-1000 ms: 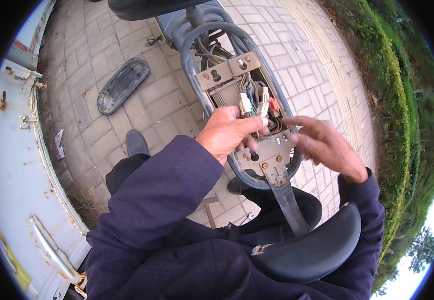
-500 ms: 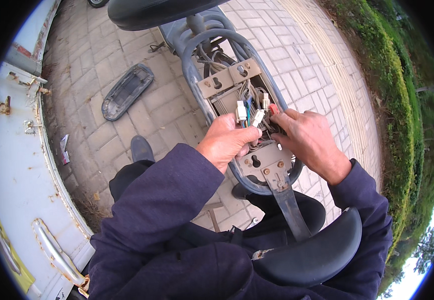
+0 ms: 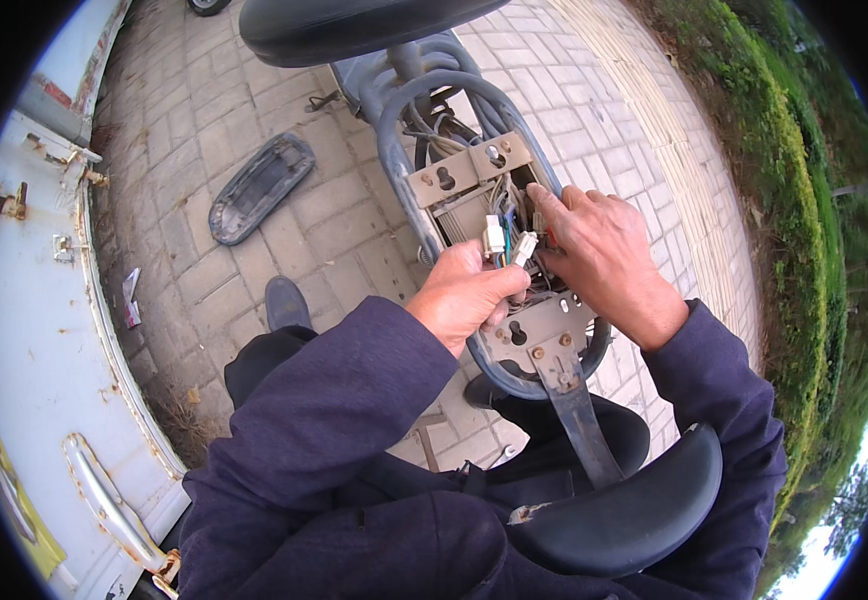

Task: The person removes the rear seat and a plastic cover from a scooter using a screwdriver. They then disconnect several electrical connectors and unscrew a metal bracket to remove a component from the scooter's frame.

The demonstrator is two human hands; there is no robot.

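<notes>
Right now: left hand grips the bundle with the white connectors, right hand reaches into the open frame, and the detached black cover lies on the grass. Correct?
Not quite. The head view shows the black cover lying on the paving bricks, not the grass. The rest holds: left hand grips the wire bundle with white connectors, right hand reaches into the open frame.

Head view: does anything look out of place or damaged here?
Yes. A dark oval cover panel lies loose on the paving, off the scooter frame. The frame's wiring is exposed; the left hand holds white connectors, the right hand reaches among the wires.

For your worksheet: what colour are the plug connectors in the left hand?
White connectors, clearest in the head view.
</notes>
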